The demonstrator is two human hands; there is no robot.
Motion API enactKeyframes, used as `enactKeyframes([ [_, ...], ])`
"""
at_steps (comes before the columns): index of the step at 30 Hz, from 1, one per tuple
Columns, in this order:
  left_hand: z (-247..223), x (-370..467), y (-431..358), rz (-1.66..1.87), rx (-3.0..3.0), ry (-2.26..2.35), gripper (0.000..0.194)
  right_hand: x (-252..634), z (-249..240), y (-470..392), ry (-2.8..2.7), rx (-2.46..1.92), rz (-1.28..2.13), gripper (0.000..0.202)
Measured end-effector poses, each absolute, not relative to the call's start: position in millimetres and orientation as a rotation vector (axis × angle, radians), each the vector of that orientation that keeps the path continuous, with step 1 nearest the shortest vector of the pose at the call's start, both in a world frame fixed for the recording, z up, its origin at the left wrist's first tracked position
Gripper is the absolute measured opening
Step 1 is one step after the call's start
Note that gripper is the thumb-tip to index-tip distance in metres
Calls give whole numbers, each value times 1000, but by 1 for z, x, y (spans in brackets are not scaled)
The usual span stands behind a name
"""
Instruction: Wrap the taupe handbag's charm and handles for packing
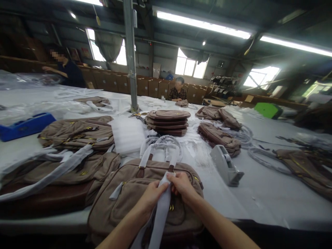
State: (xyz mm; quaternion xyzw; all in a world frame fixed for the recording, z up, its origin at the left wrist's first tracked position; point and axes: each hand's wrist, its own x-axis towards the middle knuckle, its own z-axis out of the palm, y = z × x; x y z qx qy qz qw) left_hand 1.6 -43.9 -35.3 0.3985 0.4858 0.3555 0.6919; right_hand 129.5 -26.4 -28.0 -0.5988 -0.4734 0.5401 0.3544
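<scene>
The left hand (pixel 151 195) and right hand (pixel 183 185) meet at the middle of the brown bag (pixel 124 200), both pinched shut on the grey strap (pixel 162 204) — fingertips almost touching across it. The strap's long axis runs straight away from the person: down off the near table (pixel 259 197) edge between the forearms, up toward the wrapped handles (pixel 162 147). Neither hand is clearly nearer; the right grips slightly farther up. Just right of the bag stands a tape dispenser (pixel 225 164). Beyond, a stack of bags (pixel 168 121) — then two people at the far side.
</scene>
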Motion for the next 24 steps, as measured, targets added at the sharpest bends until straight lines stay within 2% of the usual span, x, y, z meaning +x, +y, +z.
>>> enactKeyframes([
  [7, -37, -1, -40, 806, 999, 1168, 40, 133, -37, -23, -1324, -1566, 1242, 33],
  [12, -50, -3, -35, 784, 1201, 1318, 48, 127, -35, -31, -1348, -1638, 1133, 27],
  [15, -58, -3, -33, 787, 1219, 1371, 47, 144, -23, -29, -1375, -1695, 1136, 30],
  [20, -62, -4, -32, 777, 1215, 1422, 42, 266, 21, -24, -1114, -1939, 649, 41],
  [24, -62, -4, -33, 768, 1203, 1396, 41, 378, 38, -29, -874, -2139, 450, 37],
])
